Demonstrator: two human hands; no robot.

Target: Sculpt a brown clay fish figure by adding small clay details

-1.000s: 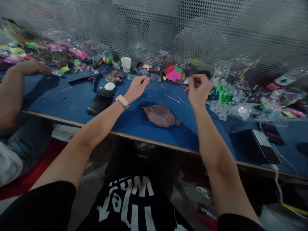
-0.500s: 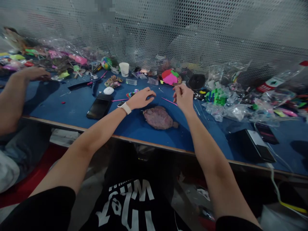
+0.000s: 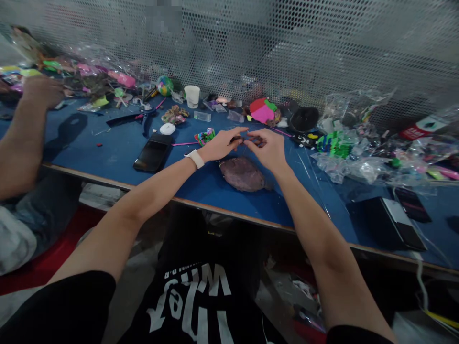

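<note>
My left hand (image 3: 221, 144), with a white-banded watch (image 3: 195, 158) on its wrist, has thumb and fingers pinched together. My right hand (image 3: 269, 147) is closed in a pinch too, its fingertips almost meeting those of the left. Whatever lies between the fingertips is too small and dark to make out. Just below both hands, a flat purple-brown oval piece (image 3: 243, 175) with a narrow tail-like end rests on the blue table (image 3: 201, 186). A multicoloured striped lump (image 3: 205, 137) sits beside my left hand, with a thin pink stick (image 3: 183, 144) at its left.
A black phone (image 3: 153, 153), white oval case (image 3: 167, 129) and paper cup (image 3: 192, 96) stand to the left. Clear plastic bags (image 3: 335, 167) and a dark box (image 3: 385, 222) are at the right. A co-worker's hand (image 3: 43, 93) is at far left. Perforated metal (image 3: 251, 57) closes the back.
My hands have come together from apart, fingertips now nearly touching above the oval piece. A pink stick between them now appears farther back, behind my right hand. The co-worker's hand has moved left.
</note>
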